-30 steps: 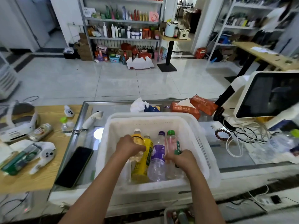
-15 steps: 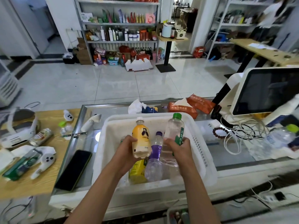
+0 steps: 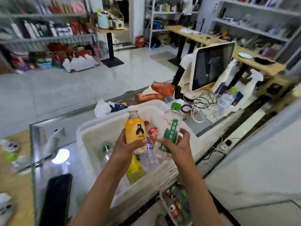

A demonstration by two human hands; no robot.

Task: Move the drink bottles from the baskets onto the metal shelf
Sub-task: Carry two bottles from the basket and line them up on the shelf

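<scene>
My left hand [image 3: 126, 148] grips an orange drink bottle [image 3: 134, 129] with a white cap and a bear on its label, held upright above the white basket [image 3: 91, 136]. My right hand [image 3: 176, 146] holds a clear bottle [image 3: 171, 126] with a green cap and green label, also lifted over the basket. Inside the basket lie a purple-label bottle [image 3: 149, 158], a yellow bottle [image 3: 134, 168], a red-label bottle [image 3: 153, 132] and a clear bottle with a red-green cap [image 3: 106, 152]. A second basket with bottles [image 3: 175, 203] sits below the counter. Metal shelves [image 3: 254, 28] stand at the far right.
The basket rests on a glass counter [image 3: 48, 160]. A black phone [image 3: 56, 198] lies at its left. Behind it are orange tissue packs [image 3: 149, 97], a white screen [image 3: 211, 64] with cables, and a water bottle [image 3: 227, 98]. A stocked shelf [image 3: 45, 36] stands across the tiled floor.
Both hands lifted their bottles up out of the basket, and the view swung to the right.
</scene>
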